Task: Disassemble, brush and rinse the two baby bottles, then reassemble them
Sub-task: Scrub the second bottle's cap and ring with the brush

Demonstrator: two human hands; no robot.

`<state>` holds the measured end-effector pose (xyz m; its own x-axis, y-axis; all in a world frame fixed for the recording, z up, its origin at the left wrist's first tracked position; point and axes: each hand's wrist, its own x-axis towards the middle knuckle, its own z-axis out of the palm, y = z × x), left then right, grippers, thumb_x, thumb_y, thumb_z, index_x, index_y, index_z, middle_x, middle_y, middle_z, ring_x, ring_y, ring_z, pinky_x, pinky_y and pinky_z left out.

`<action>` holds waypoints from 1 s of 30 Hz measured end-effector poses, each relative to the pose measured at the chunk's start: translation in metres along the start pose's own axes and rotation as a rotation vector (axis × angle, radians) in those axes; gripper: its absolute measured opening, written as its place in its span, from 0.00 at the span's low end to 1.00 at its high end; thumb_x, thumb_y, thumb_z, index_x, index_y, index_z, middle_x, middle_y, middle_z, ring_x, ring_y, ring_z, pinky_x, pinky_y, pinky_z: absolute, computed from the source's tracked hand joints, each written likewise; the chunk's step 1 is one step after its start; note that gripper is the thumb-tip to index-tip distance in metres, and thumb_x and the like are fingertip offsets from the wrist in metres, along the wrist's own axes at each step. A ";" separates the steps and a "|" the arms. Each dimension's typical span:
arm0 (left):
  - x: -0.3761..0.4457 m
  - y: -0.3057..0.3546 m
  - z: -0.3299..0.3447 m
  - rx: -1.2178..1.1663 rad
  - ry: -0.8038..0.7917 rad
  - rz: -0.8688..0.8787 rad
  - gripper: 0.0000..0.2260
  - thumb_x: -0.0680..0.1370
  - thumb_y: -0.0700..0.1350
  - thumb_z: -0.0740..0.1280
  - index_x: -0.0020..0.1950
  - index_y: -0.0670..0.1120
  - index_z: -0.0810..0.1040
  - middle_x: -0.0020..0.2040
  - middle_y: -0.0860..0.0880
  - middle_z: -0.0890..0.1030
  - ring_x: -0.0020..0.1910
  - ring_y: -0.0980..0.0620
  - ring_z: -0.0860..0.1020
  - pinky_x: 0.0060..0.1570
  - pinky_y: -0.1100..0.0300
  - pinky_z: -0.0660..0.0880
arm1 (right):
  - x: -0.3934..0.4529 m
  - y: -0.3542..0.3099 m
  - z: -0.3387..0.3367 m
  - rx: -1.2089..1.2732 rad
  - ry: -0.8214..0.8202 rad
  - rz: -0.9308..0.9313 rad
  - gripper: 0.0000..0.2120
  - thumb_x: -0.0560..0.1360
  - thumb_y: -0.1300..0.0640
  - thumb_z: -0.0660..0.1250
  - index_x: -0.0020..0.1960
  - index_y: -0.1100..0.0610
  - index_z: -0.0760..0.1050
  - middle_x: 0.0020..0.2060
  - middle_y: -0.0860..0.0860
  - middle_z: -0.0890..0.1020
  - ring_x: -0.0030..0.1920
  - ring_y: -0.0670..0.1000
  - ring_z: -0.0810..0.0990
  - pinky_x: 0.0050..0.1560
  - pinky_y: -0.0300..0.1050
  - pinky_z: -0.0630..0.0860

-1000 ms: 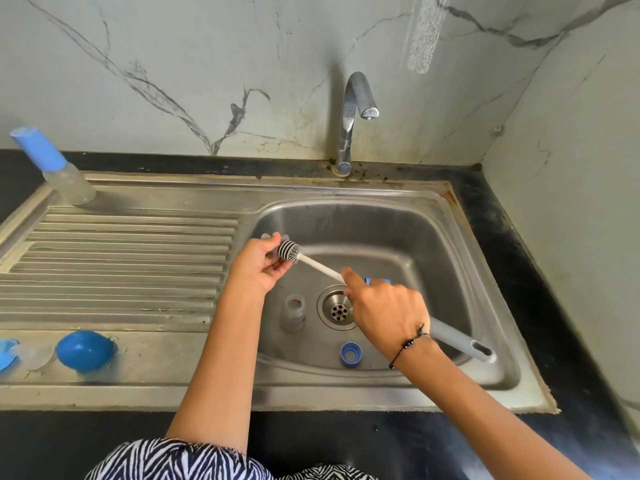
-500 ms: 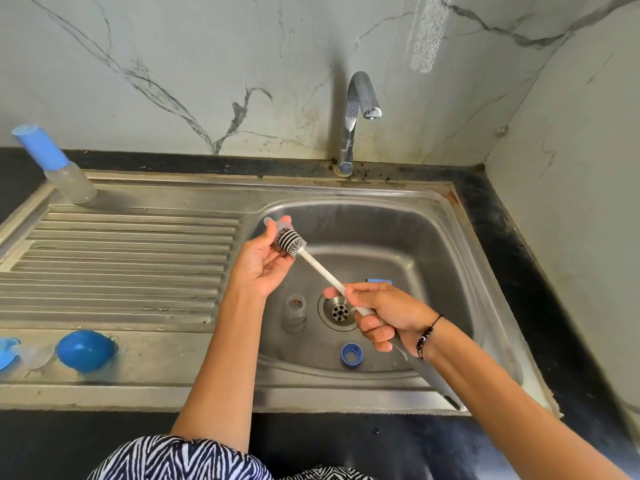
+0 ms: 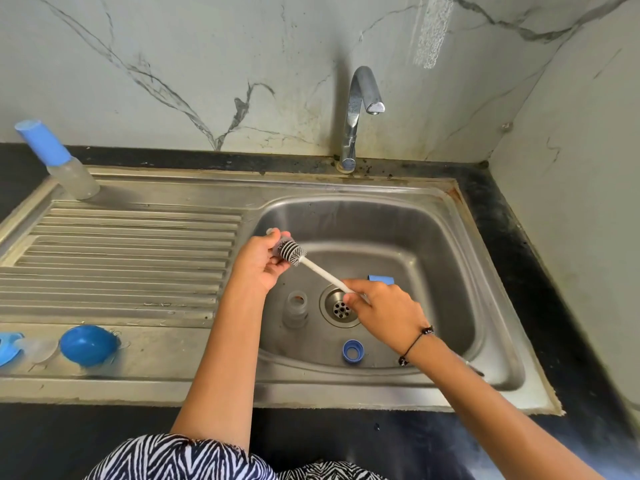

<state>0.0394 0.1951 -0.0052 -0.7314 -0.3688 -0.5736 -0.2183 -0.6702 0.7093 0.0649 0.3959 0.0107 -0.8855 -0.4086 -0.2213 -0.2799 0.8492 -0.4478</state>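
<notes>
- Nearest me, the blue plastic screw ring (image 3: 352,350) lies flat on the floor of the stainless steel sink basin (image 3: 446,251), and the clear open-mouthed bottle body (image 3: 295,308) stands upright just left of the round drain strainer (image 3: 341,307).
- My right hand (image 3: 382,308) pinches the white stem of the bottle brush (image 3: 323,271), fingers curled round it low on the shaft; the handle runs back under my wrist.
- My left hand (image 3: 261,261) is raised above the basin's left edge and grips a small clear teat (image 3: 275,237), which I can barely make out; the brush's striped bristle head sits against it.
- I judge the step in hand to be brushing this small part. Next I'd need short twisting strokes, then a rinse under the chrome tap (image 3: 360,109), which is not running.
- Behind my right hand a blue cap (image 3: 381,279) peeks out.
- Farther left, a blue dome cap (image 3: 88,344) rests on the drainboard, and the second bottle with a tall blue cover (image 3: 57,161) stands assembled at the far corner.
</notes>
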 end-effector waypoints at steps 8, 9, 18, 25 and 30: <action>-0.006 -0.001 0.008 -0.302 -0.088 -0.085 0.11 0.82 0.40 0.58 0.41 0.38 0.72 0.39 0.43 0.75 0.39 0.49 0.76 0.51 0.53 0.74 | 0.003 0.011 -0.004 0.851 -0.326 0.170 0.12 0.81 0.56 0.58 0.59 0.54 0.77 0.24 0.48 0.61 0.19 0.44 0.56 0.18 0.33 0.54; -0.006 -0.001 0.007 -0.313 -0.099 -0.086 0.12 0.82 0.40 0.58 0.41 0.38 0.73 0.38 0.43 0.75 0.40 0.48 0.76 0.50 0.52 0.75 | 0.002 0.012 -0.005 0.883 -0.368 0.181 0.12 0.81 0.56 0.57 0.59 0.54 0.77 0.23 0.48 0.61 0.19 0.44 0.56 0.19 0.33 0.55; -0.005 -0.008 0.002 -0.473 -0.189 -0.122 0.12 0.82 0.44 0.57 0.44 0.40 0.75 0.34 0.45 0.82 0.33 0.46 0.83 0.47 0.54 0.76 | 0.004 0.022 -0.011 1.156 -0.754 0.277 0.16 0.82 0.51 0.51 0.61 0.50 0.76 0.23 0.46 0.59 0.18 0.42 0.56 0.20 0.32 0.55; 0.002 -0.017 0.003 -0.537 -0.125 -0.232 0.14 0.83 0.43 0.54 0.49 0.37 0.75 0.37 0.41 0.83 0.37 0.45 0.82 0.44 0.53 0.76 | 0.005 0.026 -0.012 1.165 -0.844 0.317 0.17 0.82 0.49 0.49 0.59 0.48 0.75 0.21 0.46 0.61 0.16 0.42 0.58 0.19 0.32 0.57; 0.000 -0.017 0.006 -0.466 -0.089 -0.252 0.11 0.82 0.38 0.55 0.48 0.35 0.74 0.41 0.39 0.82 0.43 0.43 0.80 0.47 0.53 0.76 | 0.004 0.025 -0.015 1.015 -0.721 0.344 0.16 0.83 0.50 0.50 0.58 0.50 0.76 0.22 0.47 0.61 0.17 0.43 0.57 0.19 0.32 0.58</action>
<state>0.0395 0.2101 -0.0149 -0.7499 -0.1165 -0.6512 -0.0993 -0.9534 0.2850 0.0485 0.4203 0.0121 -0.3675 -0.5778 -0.7288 0.6082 0.4435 -0.6583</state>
